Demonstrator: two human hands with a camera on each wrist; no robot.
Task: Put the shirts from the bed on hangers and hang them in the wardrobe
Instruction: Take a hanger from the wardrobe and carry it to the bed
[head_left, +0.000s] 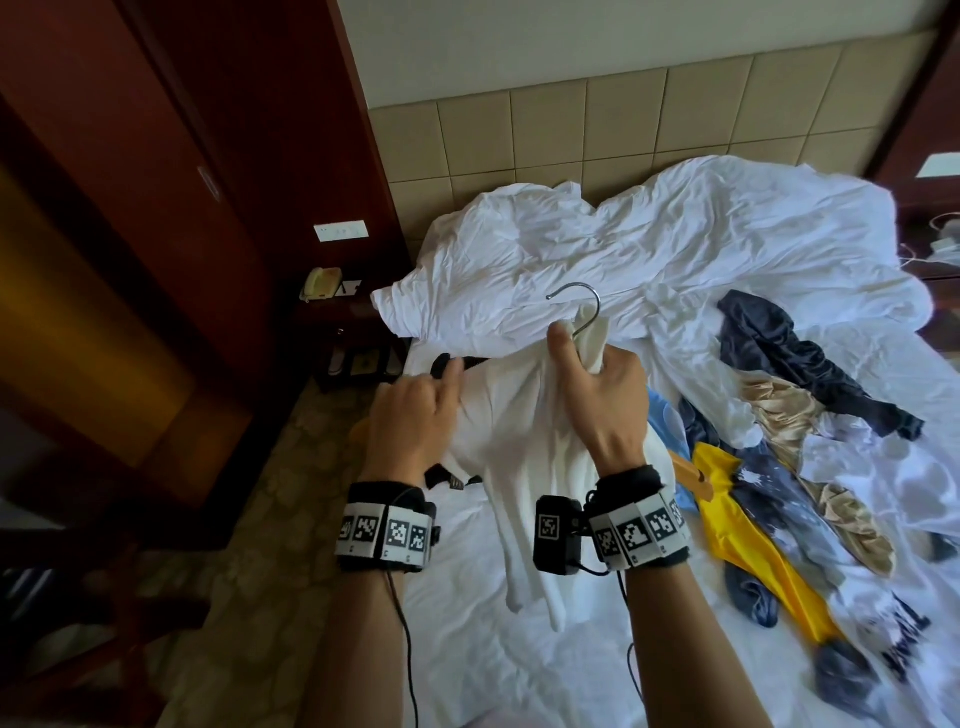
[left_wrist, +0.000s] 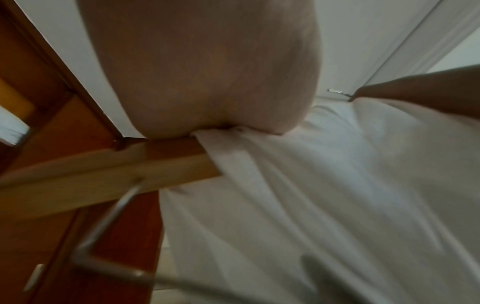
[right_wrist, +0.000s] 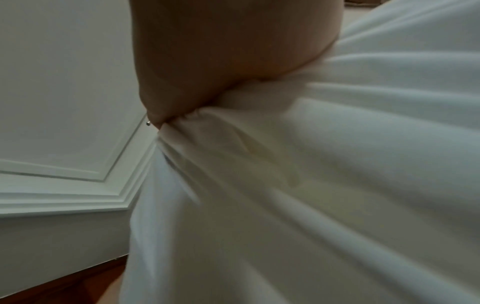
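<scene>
I hold a white shirt (head_left: 519, 441) up over the bed's near left part. It is draped on a wooden hanger (left_wrist: 103, 174) whose metal hook (head_left: 576, 306) sticks out above the collar. My right hand (head_left: 597, 374) grips the bunched collar fabric just under the hook; the right wrist view shows the palm (right_wrist: 207, 51) pressed into the cloth (right_wrist: 311, 185). My left hand (head_left: 415, 410) pinches the shirt's shoulder (left_wrist: 311, 205) at the hanger's left arm, whose dark-looking end (head_left: 445, 364) pokes out past the fingers. The hanger's right arm is hidden under the fabric.
More garments lie on the bed (head_left: 519, 675) to the right: a navy one (head_left: 779, 353), a beige satin one (head_left: 789, 410), a yellow one (head_left: 753, 545) and a blue one (head_left: 670, 415), with another wooden hanger (head_left: 691, 473) among them. The dark wooden wardrobe (head_left: 130, 208) stands left. A nightstand with a phone (head_left: 322, 283) sits by the headboard.
</scene>
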